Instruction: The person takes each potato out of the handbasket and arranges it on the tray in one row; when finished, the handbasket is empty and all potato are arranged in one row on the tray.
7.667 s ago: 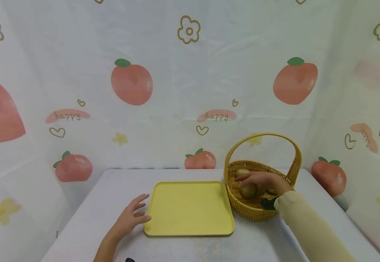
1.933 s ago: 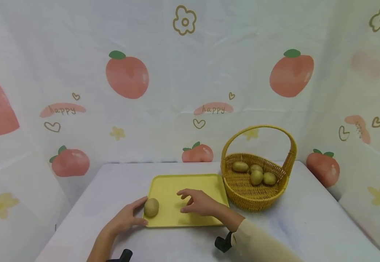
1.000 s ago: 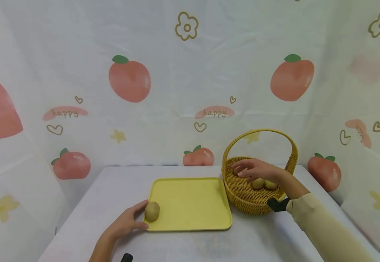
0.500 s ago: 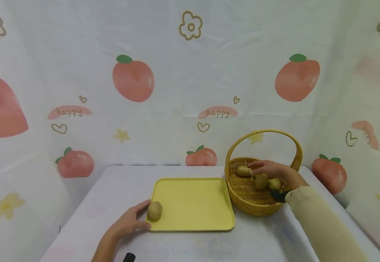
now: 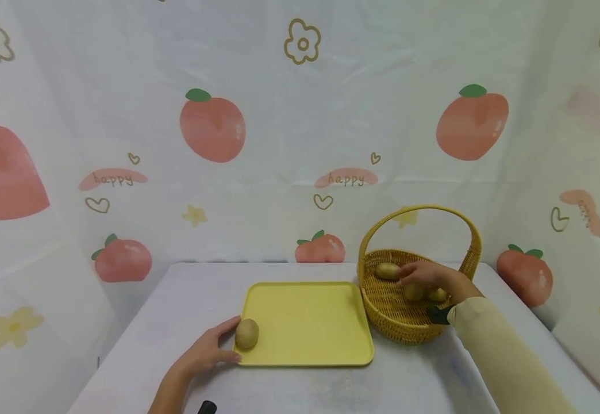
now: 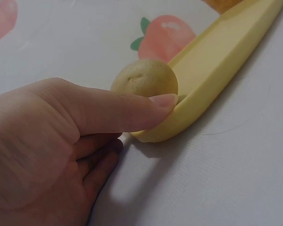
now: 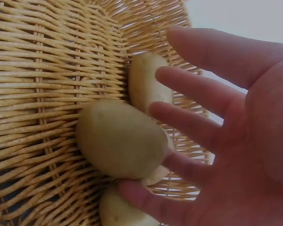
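Observation:
My left hand (image 5: 204, 351) rests at the near left corner of a yellow tray (image 5: 310, 322), its thumb and forefinger touching the edge. In the left wrist view, the straight thumb lies along the rim, and the other fingers are partly hidden below it. A potato (image 5: 247, 333) sits in the tray beside that hand. At the right, my right hand (image 5: 426, 276) reaches under the handle of a wicker basket (image 5: 398, 330), among several potatoes. The right wrist view has its fingers spread beside the biggest-looking potato (image 7: 118, 139); whether they touch it I cannot tell.
The basket's tall arched handle (image 5: 419, 207) rises over my right hand. Tray and basket stand side by side on a white table (image 5: 289, 391). Behind them hangs a white cloth (image 5: 269, 218) printed with peaches.
The potato has come into the tray since the earliest frame. My right hand has gone from over the tray back to the basket and lowered among the potatoes. The left hand stays at the tray.

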Available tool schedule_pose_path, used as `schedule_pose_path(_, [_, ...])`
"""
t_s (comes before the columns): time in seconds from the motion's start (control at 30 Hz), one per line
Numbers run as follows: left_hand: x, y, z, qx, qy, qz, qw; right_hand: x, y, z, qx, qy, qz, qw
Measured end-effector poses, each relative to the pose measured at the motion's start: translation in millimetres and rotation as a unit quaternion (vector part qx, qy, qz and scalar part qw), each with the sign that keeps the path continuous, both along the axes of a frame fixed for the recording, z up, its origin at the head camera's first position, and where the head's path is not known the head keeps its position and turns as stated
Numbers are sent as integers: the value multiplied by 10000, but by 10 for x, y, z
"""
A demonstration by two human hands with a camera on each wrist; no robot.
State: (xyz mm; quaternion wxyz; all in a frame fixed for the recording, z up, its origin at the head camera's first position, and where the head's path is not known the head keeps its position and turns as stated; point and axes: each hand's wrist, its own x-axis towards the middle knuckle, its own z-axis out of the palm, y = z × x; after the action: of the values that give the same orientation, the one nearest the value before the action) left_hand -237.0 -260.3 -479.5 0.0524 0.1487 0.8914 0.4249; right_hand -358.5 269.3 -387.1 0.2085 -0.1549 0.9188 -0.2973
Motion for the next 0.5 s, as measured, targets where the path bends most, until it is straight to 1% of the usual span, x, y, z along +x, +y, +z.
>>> schedule_pose_path(0.13, [-12,0,-18,-24,-36,5,10000,18,5,-41,54,-146,120,9998])
schedule_pose_path(0.27, [-11,-1,-21,-7,-103,47,9999,54,-14,-71,-44,-295,347,9990])
schedule_pose_path(0.33, [-10,-2,-21,12,-113,55,9999,59,-24,-83,-162,-456,375,9981])
schedule_pose_path(0.4, [-10,-5,-22,4,-101,52,9999,61,-32,-88,-168,-501,401,9978])
schedule_pose_path(0.5, [-11,-10,-25,3,-63,15,10000,64,-42,-86,-131,-559,292,9979])
